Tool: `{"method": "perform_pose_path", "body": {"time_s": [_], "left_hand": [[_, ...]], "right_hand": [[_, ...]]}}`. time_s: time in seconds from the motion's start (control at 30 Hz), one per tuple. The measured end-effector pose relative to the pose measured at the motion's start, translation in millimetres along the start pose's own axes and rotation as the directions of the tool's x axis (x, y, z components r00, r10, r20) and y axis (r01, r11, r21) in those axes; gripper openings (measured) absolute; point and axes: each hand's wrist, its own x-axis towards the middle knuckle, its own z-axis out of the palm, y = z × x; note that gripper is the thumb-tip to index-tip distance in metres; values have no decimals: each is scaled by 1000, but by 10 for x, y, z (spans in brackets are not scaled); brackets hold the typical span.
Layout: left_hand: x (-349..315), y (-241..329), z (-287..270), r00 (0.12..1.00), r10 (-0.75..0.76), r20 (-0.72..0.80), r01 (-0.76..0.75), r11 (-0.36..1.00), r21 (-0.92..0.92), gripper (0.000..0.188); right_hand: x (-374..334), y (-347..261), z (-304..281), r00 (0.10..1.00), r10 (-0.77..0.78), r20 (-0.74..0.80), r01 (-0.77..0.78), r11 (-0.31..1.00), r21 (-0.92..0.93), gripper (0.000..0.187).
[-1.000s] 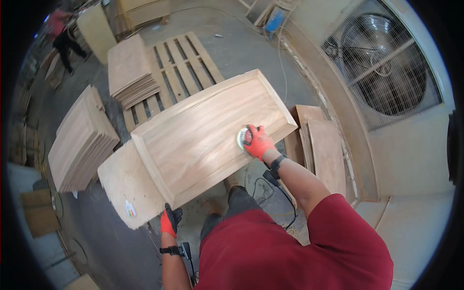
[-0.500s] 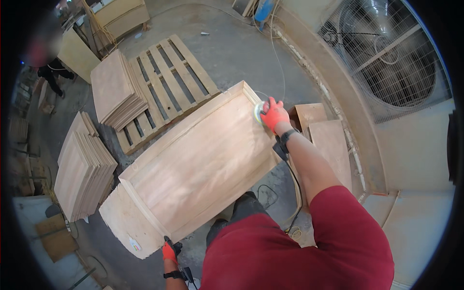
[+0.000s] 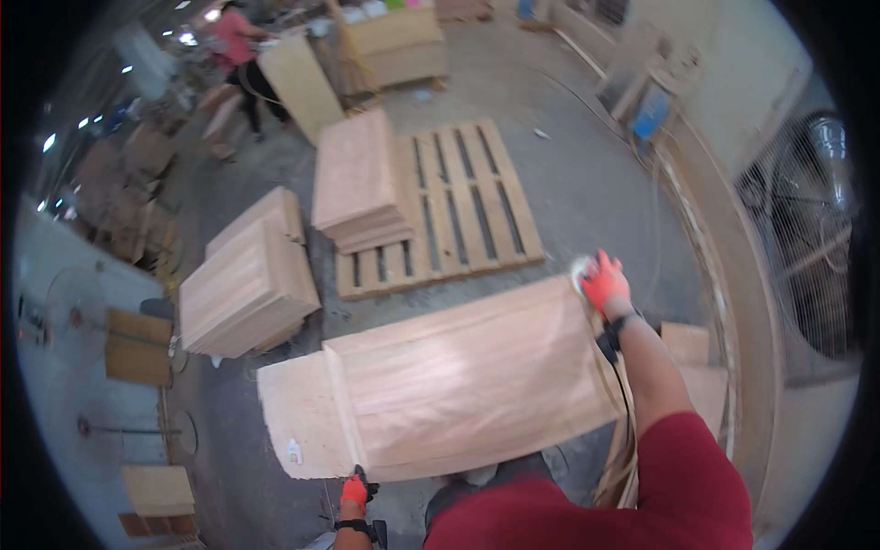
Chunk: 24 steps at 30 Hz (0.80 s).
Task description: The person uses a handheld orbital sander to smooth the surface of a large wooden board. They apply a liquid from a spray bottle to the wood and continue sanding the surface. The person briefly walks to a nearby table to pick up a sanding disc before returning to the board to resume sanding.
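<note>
A long wooden panel [image 3: 477,367] with a raised strip across its left end lies in front of me. Beyond that strip a paler, rough-edged board [image 3: 298,408] sticks out, with a small white item with coloured marks [image 3: 294,451] on it. My right hand [image 3: 607,282], in a red glove, is closed over a round, pale hand sander [image 3: 579,270] at the panel's far right corner. At the near left edge, beside the strip, my left hand [image 3: 356,490] grips the panel; its glove is red with dark fingertips. Its fingers are partly hidden.
Past the panel lies a slatted wooden pallet [image 3: 472,197], with a stack of boards [image 3: 362,179] on its left part. Another board stack [image 3: 247,284] stands further left. A large caged fan [image 3: 802,247] is at the right wall. A person [image 3: 243,55] works at the far left.
My view has tilted up and turned left, so the panel appears lower and more level. My right hand and the sander remain at the far right corner; my left hand keeps its place.
</note>
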Motion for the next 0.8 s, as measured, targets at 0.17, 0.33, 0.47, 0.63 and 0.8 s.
{"method": "perform_pose_path", "body": {"time_s": [0.17, 0.33, 0.47, 0.63, 0.8], "left_hand": [[-31, -66, -32, 995, 95, -30, -94, 995, 25, 65], [215, -207, -103, 978, 208, -15, -201, 960, 196, 64], [-126, -161, -75, 944, 304, -126, -282, 945, 166, 61], [-103, -675, -206, 840, 529, 121, -539, 840, 65, 49], [-89, -1953, -528, 808, 503, 307, -259, 772, -581, 42]], "right_hand": [[-648, -353, -437, 975, 195, 107, -196, 981, 0, 80], [-1504, -692, -499, 962, 189, 198, -187, 982, -26, 76], [-2335, -1267, -295, 969, 60, 241, -62, 998, 0, 73], [-3285, -2223, -97, 940, -179, 291, 168, 984, 61, 71], [-4194, -3404, 133, 788, -447, 423, 444, 889, 113, 71]]}}
